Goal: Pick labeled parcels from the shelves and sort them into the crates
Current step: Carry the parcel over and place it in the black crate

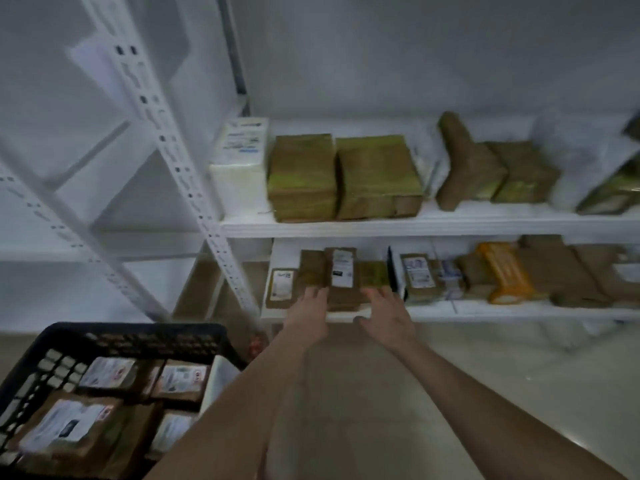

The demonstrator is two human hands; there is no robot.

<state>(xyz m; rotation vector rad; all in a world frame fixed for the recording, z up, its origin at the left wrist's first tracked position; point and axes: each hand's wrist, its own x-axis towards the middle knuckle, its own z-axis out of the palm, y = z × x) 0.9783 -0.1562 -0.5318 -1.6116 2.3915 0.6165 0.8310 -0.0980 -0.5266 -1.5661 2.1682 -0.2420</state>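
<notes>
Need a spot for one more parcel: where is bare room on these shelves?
Lower shelf: only the front strip right of the right hand, in front of the orange parcel. Upper shelf: just a thin front lip. The black crate is crowded; the floor beside it is bare.

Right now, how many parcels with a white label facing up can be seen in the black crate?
4 in the crate: back-left parcel, back-right parcel, front-left parcel, and front-right parcel, cut off by the left forearm. More may lie hidden underneath.
</notes>
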